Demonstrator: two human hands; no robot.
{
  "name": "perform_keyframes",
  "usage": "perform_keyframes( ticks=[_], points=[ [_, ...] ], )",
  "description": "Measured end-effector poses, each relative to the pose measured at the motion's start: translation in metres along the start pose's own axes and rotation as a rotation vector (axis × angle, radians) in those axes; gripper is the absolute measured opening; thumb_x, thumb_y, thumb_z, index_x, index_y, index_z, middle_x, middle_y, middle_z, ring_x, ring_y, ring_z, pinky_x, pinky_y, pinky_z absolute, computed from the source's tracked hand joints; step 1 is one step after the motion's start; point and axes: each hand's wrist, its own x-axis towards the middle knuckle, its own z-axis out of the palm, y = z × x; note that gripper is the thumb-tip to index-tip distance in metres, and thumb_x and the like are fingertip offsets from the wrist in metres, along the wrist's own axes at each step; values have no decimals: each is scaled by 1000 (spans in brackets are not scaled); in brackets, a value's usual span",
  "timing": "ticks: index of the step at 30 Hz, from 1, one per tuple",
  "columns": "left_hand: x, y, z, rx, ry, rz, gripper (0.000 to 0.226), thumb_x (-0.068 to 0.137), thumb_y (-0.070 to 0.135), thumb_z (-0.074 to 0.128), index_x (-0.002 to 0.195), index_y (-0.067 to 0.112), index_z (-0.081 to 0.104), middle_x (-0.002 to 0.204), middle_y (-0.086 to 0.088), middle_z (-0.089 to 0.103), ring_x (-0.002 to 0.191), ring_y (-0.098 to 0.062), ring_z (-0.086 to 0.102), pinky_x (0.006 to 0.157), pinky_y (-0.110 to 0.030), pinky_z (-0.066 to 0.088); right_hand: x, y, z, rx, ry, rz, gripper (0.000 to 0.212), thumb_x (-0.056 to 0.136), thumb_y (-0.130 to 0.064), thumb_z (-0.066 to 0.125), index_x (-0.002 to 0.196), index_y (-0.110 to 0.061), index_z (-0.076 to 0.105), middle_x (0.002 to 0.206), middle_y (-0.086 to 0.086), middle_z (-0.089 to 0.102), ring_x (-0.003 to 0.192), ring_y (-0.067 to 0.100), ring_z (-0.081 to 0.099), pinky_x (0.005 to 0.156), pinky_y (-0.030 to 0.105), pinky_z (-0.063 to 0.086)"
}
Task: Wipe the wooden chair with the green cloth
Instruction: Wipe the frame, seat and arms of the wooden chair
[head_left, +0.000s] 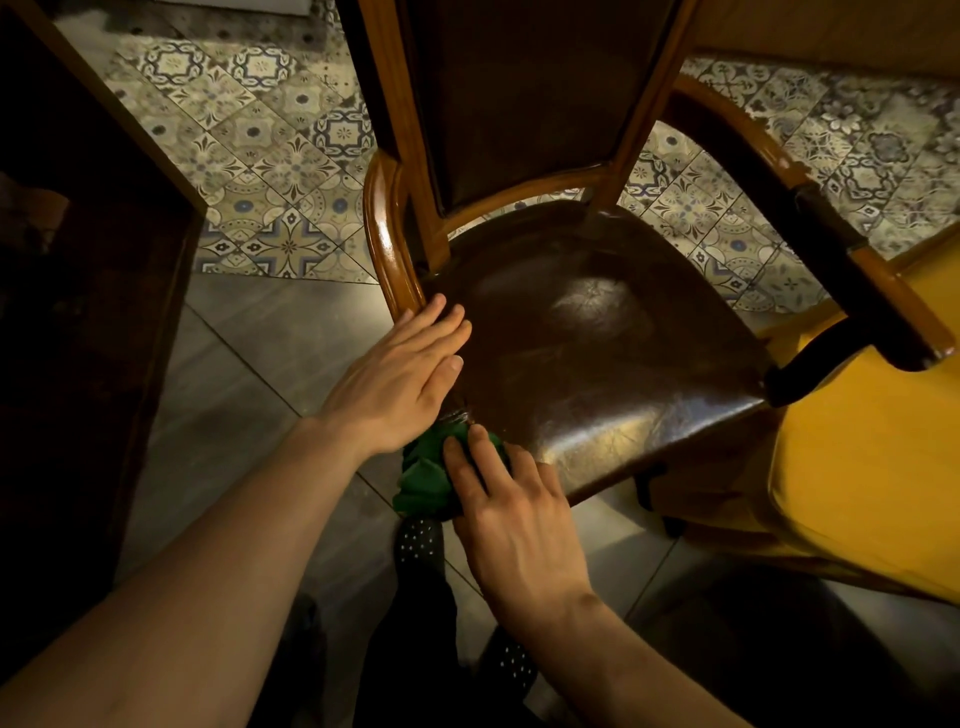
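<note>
The wooden chair (597, 332) fills the middle of the view, with a dark brown leather seat, a padded back and curved wooden arms. My left hand (400, 379) lies flat on the seat's left edge, fingers together and stretched out, holding nothing. My right hand (514, 514) presses the bunched green cloth (426, 478) against the seat's front left corner. Part of the cloth hangs below the seat edge, and my fingers cover its right side.
A dark wooden cabinet (78, 312) stands close on the left. A yellow table surface (872, 457) sits at the right, by the chair's right arm (831, 234). Patterned tiles (270, 171) cover the floor behind, plain grey tiles (249, 395) in front. My dotted socks (418, 540) are below the cloth.
</note>
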Motion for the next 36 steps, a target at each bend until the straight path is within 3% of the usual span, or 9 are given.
perform_keyframes(
  ticks=[6,16,20,23,25,30,33,36],
  points=[
    [1,5,0,7,-10,-10,53,107,36,15,156,18,25,165,6,18,151,-3,-4,122,-27,-4,-15,6,-3,-41,-8,-30,59,82,-24,74,136,-9,56,130,15,60,89,37,63,71,45,55],
    [2,10,-1,26,-42,-40,53,107,38,16,156,19,23,166,7,14,151,-3,-8,121,-28,-6,-53,17,-5,4,-65,-106,48,81,-23,74,126,-13,62,115,7,61,74,29,59,58,39,54],
    [4,11,-6,49,-107,-54,55,106,40,15,157,19,20,167,5,10,150,-4,-11,120,-28,-8,-61,17,-13,14,-169,-135,40,94,-20,48,133,-11,51,120,8,51,86,32,55,66,43,51],
    [6,16,-13,71,-207,-88,58,105,45,13,157,20,19,167,5,7,148,-3,-15,118,-27,-10,-62,16,-27,21,-289,-153,37,101,-19,47,137,-12,42,132,11,40,98,35,51,79,48,47],
    [2,23,-17,70,-244,-93,59,105,48,13,157,22,20,167,6,8,148,-3,-12,118,-27,-9,-61,17,-38,20,-393,-159,35,101,-20,49,135,-13,45,135,11,41,98,34,52,80,47,44],
    [-21,58,-39,-37,-270,-112,65,97,64,19,155,35,27,164,13,22,150,-4,8,119,-33,11,-57,34,-67,54,-528,-101,31,98,-26,55,128,-19,55,117,6,60,95,25,59,79,39,48],
    [-29,84,-59,-128,-330,-90,61,92,72,33,148,49,31,154,22,38,143,-4,29,109,-37,33,-46,55,-95,210,-474,21,30,96,-31,58,125,-24,55,119,2,57,98,22,58,81,37,50],
    [-23,111,-90,-240,-397,-35,65,82,70,55,143,54,36,140,29,49,132,2,42,105,-36,43,-30,75,-136,382,-385,112,31,94,-34,60,123,-25,54,118,2,59,106,22,58,90,40,49]
  ],
)
